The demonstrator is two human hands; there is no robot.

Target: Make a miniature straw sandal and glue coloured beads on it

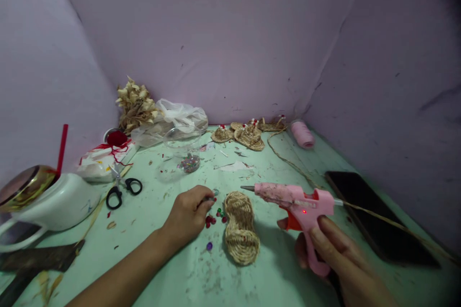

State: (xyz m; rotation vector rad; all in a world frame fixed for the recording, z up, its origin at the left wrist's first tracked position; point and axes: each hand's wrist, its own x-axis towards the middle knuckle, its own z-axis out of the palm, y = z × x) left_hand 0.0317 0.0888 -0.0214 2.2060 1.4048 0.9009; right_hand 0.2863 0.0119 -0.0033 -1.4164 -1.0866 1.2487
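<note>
My right hand [338, 254] is closed around the handle of a pink glue gun [284, 194]. Its red light is lit, and its nozzle points left, above a small woven straw slipper [242, 230]. A finger rests by the orange trigger. Left of the slipper, my left hand [190, 213] is pinched close to the table; whatever may be between its fingertips is too small to make out. Loose red and green beads [211, 221] lie between that hand and the slipper. A purple bead [209, 246] sits nearer to me.
Finished-looking slippers [248, 136] lie at the back wall near a pink yarn spool [302, 134]. A clear bead cup [189, 160], scissors [122, 192], a white teapot-like vessel [65, 201] and a dark blade [43, 256] are on the left. A phone [374, 216] lies right, a cord crossing it.
</note>
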